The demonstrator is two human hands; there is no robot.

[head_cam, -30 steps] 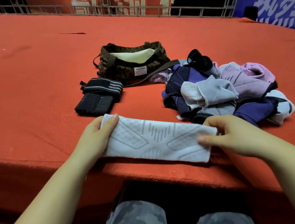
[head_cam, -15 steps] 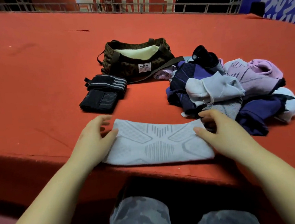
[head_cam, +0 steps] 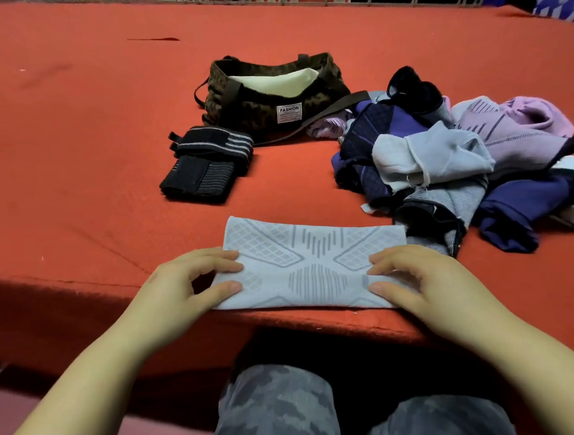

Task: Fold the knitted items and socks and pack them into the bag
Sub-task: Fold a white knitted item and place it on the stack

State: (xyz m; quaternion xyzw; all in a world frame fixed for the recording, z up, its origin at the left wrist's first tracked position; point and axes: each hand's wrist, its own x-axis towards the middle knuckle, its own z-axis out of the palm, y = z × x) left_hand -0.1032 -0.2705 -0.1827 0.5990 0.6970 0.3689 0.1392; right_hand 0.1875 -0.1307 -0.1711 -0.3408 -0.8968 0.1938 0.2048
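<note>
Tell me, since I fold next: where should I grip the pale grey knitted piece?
Judging by its pose, pinch the two short ends of the pale grey knitted piece, coming in from left and right. It lies flat and long across the table edge, so the ends are free.

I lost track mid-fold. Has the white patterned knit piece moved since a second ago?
Yes. The white patterned knit piece was lifted off the cloth; now it lies flat at the near edge of the red table, under both hands.
</note>
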